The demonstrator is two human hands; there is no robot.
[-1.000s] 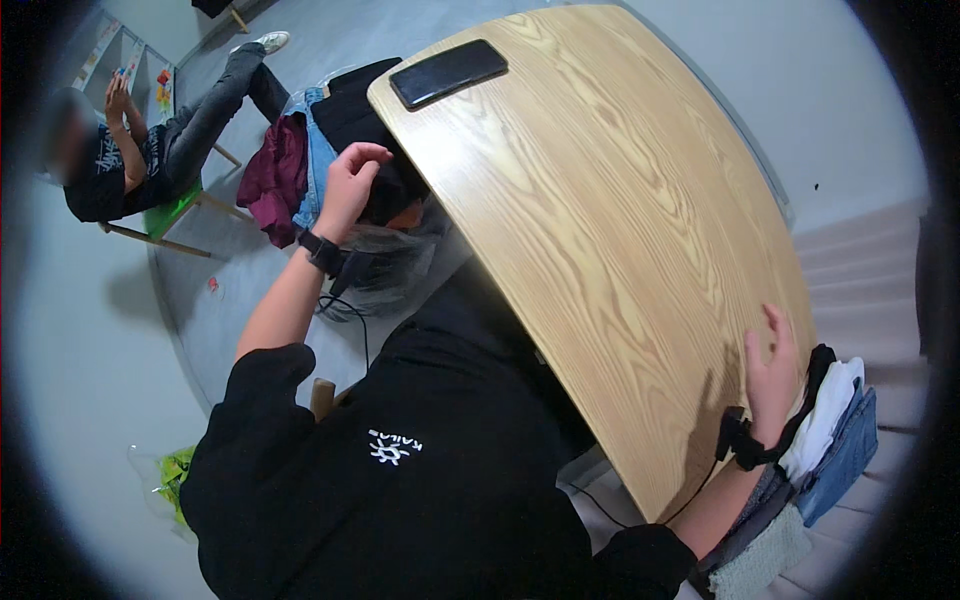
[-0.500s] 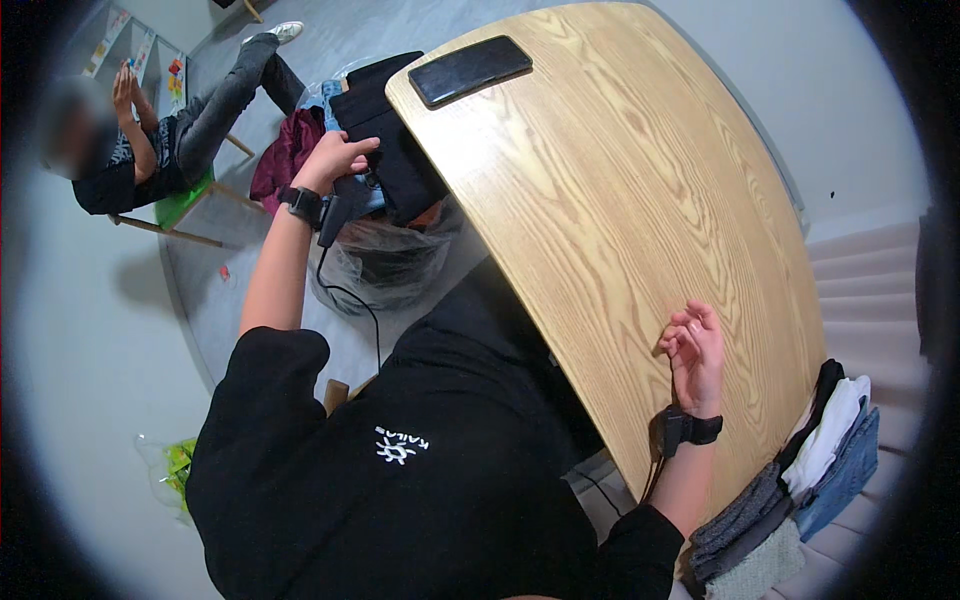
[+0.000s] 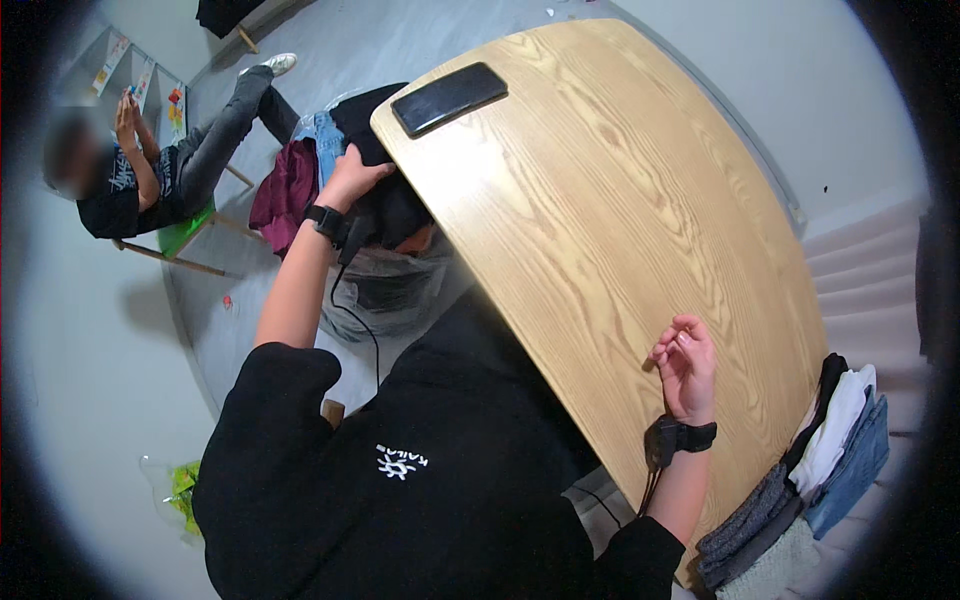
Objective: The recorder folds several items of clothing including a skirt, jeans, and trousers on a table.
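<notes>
My left hand (image 3: 357, 178) reaches down past the table's far left corner to a heap of clothes in a clear plastic bag (image 3: 385, 290). Its fingers are bent into a black garment (image 3: 362, 118) on top of the heap; their tips are partly hidden. Beside that hand lie a dark red garment (image 3: 287, 195) and light blue denim (image 3: 327, 140). My right hand (image 3: 688, 370) rests palm up on the wooden table (image 3: 600, 200), its fingers loosely curled and apart, with nothing in them.
A black phone (image 3: 450, 98) lies near the table's far left corner. Folded clothes (image 3: 800, 480) are stacked at the near right, by the table's edge. At the far left a person (image 3: 150, 170) sits on a green-seated chair (image 3: 185, 232). A thin cable (image 3: 368, 325) hangs from my left wrist.
My left hand has moved slightly right and down, deeper into the black garment. The head view has shifted a little. My right hand stays on the table, fingers a little looser.
</notes>
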